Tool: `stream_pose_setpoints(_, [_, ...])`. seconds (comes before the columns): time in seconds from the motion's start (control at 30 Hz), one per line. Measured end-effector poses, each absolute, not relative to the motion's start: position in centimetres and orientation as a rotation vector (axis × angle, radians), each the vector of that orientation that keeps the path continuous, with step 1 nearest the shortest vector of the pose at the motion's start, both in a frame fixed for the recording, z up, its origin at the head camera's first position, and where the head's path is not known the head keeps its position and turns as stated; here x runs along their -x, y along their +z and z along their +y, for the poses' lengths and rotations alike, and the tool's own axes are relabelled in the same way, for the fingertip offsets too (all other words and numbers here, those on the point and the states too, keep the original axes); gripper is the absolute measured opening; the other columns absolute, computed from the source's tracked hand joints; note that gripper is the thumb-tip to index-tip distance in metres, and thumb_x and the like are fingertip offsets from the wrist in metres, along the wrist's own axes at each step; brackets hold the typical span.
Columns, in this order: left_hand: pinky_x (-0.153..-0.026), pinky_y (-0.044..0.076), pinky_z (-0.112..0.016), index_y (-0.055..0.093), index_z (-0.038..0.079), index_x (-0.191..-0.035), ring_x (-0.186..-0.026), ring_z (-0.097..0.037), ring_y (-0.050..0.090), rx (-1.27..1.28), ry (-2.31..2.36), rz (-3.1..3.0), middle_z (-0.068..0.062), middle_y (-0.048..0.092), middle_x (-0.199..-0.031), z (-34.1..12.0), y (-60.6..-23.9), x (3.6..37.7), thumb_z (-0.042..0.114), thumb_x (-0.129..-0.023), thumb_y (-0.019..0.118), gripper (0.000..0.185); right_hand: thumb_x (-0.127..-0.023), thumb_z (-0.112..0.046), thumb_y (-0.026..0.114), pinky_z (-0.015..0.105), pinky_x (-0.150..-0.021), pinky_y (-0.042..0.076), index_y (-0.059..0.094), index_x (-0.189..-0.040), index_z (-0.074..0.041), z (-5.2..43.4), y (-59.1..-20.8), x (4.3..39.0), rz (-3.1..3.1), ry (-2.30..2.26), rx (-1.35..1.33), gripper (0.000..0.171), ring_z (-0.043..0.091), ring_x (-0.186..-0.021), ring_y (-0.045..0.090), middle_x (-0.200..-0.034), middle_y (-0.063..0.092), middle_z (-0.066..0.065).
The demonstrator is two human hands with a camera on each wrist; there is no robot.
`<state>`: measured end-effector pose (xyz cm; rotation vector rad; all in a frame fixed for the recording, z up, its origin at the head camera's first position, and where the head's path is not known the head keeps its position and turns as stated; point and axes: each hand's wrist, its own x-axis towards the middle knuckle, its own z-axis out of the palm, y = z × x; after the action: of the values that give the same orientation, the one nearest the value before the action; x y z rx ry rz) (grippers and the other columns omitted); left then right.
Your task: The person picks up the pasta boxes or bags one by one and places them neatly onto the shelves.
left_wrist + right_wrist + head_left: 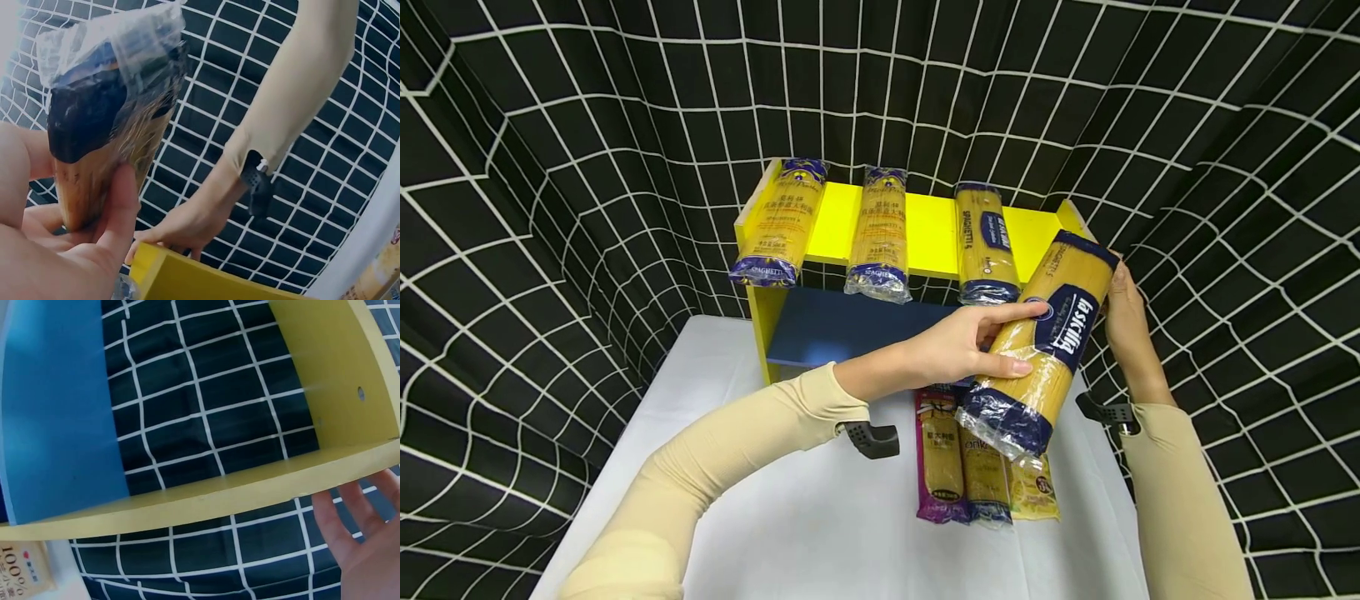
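On the yellow shelf (928, 229) three spaghetti packs (878, 233) lie side by side across the top board. Your left hand (958, 346) grips the tilted blue-and-yellow spaghetti pack (1048, 342) at its middle — thumb underneath, fingers curled over the front. The pack's far end sits at the shelf's right corner, its near end raised over three more packs (985, 467) lying on the white table (790, 500). Your right hand (1123, 308) touches the pack's far end — fingers straight, slightly spread.

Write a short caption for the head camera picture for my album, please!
Two hands, left hand and right hand, tilt a spaghetti pack toward a yellow shelf.
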<state>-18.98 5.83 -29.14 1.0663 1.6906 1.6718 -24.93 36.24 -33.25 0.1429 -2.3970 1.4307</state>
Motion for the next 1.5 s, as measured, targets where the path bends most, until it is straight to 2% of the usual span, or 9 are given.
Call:
stream_pose_setpoints(0.27, [-0.089, 0.056, -0.021, 0.031, 0.017, -0.156, -0.108, -0.013, 0.064, -0.92, 1.786, 1.724, -0.017, 0.056, -0.14, 7.8, -28.1, 20.4, 0.007, -0.095, 0.063, 0.07, -0.107, -0.04, 0.011, 0.023, -0.082, 0.04, 0.034, -0.154, -0.026, 36.7, -33.8, 25.3, -2.356, 1.454, -0.198, 0.053, 0.0, -0.104, 0.048, -0.134, 0.045, -0.016])
stream_pose_setpoints(0.4, [-0.083, 0.055, -0.018, 0.034, 0.015, -0.155, -0.094, -0.006, 0.065, -0.871, 1.822, 1.717, -0.018, 0.062, -0.131, 8.9, -27.8, 20.7, 0.009, -0.095, 0.064, 0.068, -0.107, -0.041, 0.01, 0.022, -0.083, 0.037, 0.035, -0.153, -0.029, 36.9, -33.9, 25.4, -2.353, 1.478, -0.213, 0.053, 0.0, -0.109, 0.046, -0.14, 0.043, -0.013])
stream_pose_setpoints(0.57, [-0.071, 0.052, -0.015, 0.036, 0.014, -0.154, -0.078, -0.005, 0.063, -0.797, 1.827, 1.754, -0.01, 0.069, -0.1, 10.5, -27.4, 20.6, 0.012, -0.094, 0.067, 0.068, -0.107, -0.044, 0.016, 0.012, -0.077, 0.045, 0.035, -0.153, -0.026, 36.8, -33.6, 24.9, -2.319, 1.589, -0.241, 0.053, 0.003, -0.104, 0.047, -0.13, 0.044, -0.01])
stream_pose_setpoints(0.7, [-0.06, 0.044, -0.016, 0.038, 0.014, -0.153, -0.065, -0.009, 0.052, -0.742, 1.809, 1.843, 0.001, 0.052, -0.071, 11.5, -27.1, 20.5, 0.016, -0.093, 0.069, 0.068, -0.107, -0.046, 0.02, 0.01, -0.068, 0.048, 0.036, -0.152, -0.026, 37.3, -33.9, 25.2, -2.296, 1.659, -0.263, 0.053, 0.004, -0.095, 0.05, -0.112, 0.047, -0.009])
stream_pose_setpoints(0.83, [-0.058, 0.042, -0.016, 0.037, 0.016, -0.154, -0.061, -0.009, 0.049, -0.708, 1.797, 1.902, 0.003, 0.047, -0.067, 12.4, -27.1, 20.5, 0.018, -0.092, 0.07, 0.07, -0.107, -0.044, 0.019, 0.009, -0.07, 0.045, 0.038, -0.151, -0.025, 37.9, -34.3, 25.9, -2.293, 1.582, -0.293, 0.051, 0.002, -0.089, 0.049, -0.105, 0.051, -0.013])
stream_pose_setpoints(1.0, [-0.054, 0.044, -0.018, 0.033, 0.015, -0.155, -0.057, -0.009, 0.051, -0.619, 1.821, 1.847, 0.001, 0.054, -0.069, 13.3, -27.7, 20.6, 0.012, -0.093, 0.069, 0.072, -0.108, -0.04, 0.019, 0.007, -0.078, 0.047, 0.035, -0.152, -0.023, 37.6, -34.3, 25.9, -2.26, 1.655, -0.322, 0.05, 0.004, -0.104, 0.05, -0.134, 0.046, -0.009])
stream_pose_setpoints(1.2, [-0.061, 0.047, -0.016, 0.034, 0.019, -0.155, -0.066, -0.008, 0.058, -0.531, 1.824, 1.873, -0.002, 0.066, -0.086, 14.0, -28.5, 20.4, 0.009, -0.092, 0.069, 0.073, -0.108, -0.04, 0.02, 0.008, -0.077, 0.05, 0.033, -0.153, -0.024, 36.5, -33.7, 24.9, -2.273, 1.689, -0.284, 0.05, 0.007, -0.109, 0.048, -0.138, 0.037, -0.002])
stream_pose_setpoints(1.33, [-0.075, 0.051, -0.016, 0.039, 0.023, -0.152, -0.086, -0.008, 0.066, -0.463, 1.867, 1.867, -0.004, 0.068, -0.121, 14.5, -28.7, 20.2, 0.01, -0.09, 0.072, 0.072, -0.108, -0.039, 0.021, 0.008, -0.079, 0.049, 0.035, -0.153, -0.022, 36.3, -33.5, 24.8, -2.259, 1.689, -0.287, 0.05, 0.006, -0.107, 0.049, -0.135, 0.041, -0.001])
stream_pose_setpoints(1.5, [-0.088, 0.051, -0.018, 0.045, 0.027, -0.149, -0.112, -0.011, 0.064, -0.391, 1.925, 1.884, -0.002, 0.059, -0.139, 14.9, -29.1, 20.0, 0.011, -0.089, 0.073, 0.068, -0.108, -0.039, 0.02, 0.007, -0.081, 0.046, 0.035, -0.152, -0.024, 36.6, -33.9, 25.3, -2.27, 1.675, -0.292, 0.049, 0.005, -0.11, 0.046, -0.141, 0.038, -0.003])
